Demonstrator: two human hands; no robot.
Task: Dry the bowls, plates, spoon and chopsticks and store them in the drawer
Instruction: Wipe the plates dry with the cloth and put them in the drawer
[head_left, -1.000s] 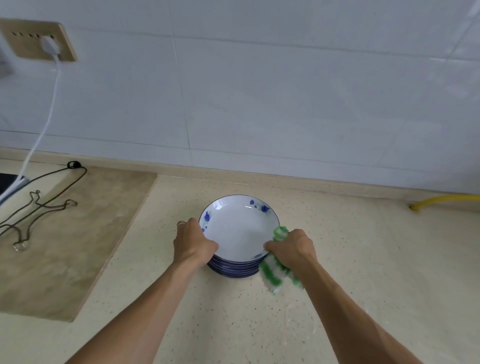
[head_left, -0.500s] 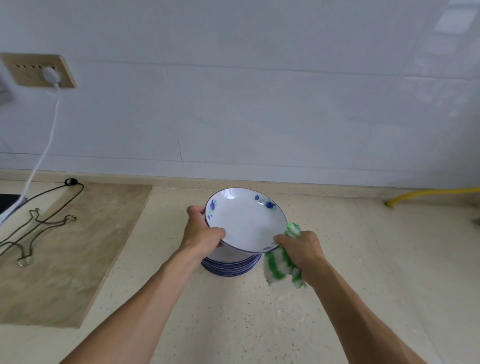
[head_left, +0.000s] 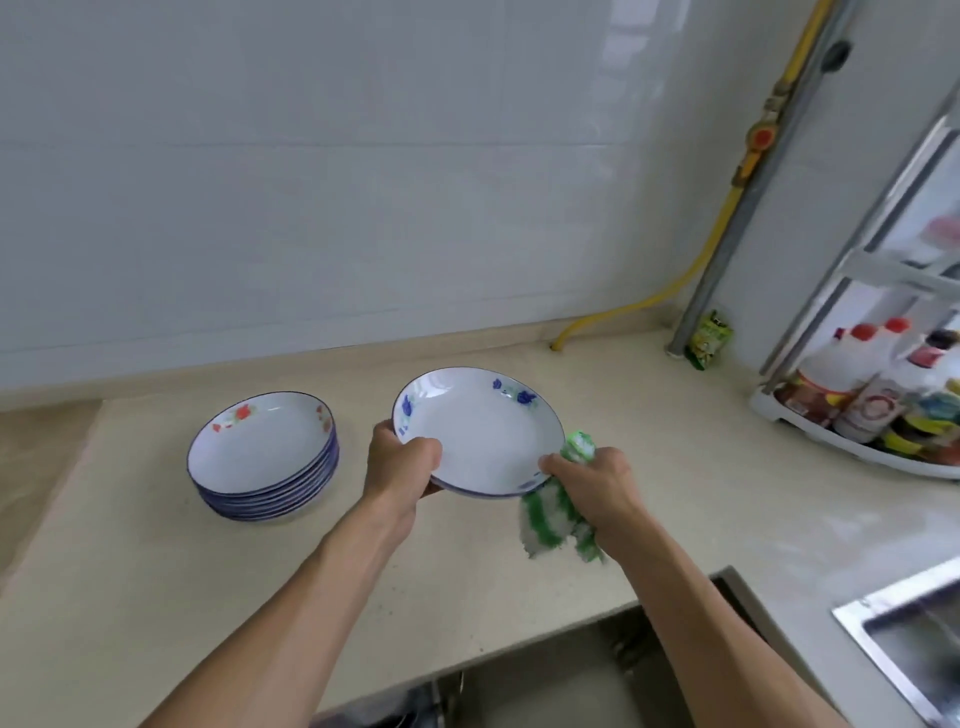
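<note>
A white plate with blue flowers (head_left: 480, 434) is held in the air above the beige counter (head_left: 156, 561). My left hand (head_left: 400, 460) grips its left rim, thumb on top. My right hand (head_left: 597, 480) holds a green-and-white cloth (head_left: 553, 514) bunched against the plate's right rim. To the left, a stack of several white plates (head_left: 262, 457) with blue rims stands on the counter; the top one has red flowers. No spoon, chopsticks or bowls are in view.
A rack with bottles and jars (head_left: 872, 400) stands at the right. A steel sink (head_left: 914, 639) sits at the lower right. A yellow hose (head_left: 639, 306) runs along the wall. A gap below the counter edge (head_left: 545, 680) is dark and unclear.
The blue-flowered plate has been lifted off the stack and carried to the right with both hands. The view has swung right, bringing the rack and sink into sight.
</note>
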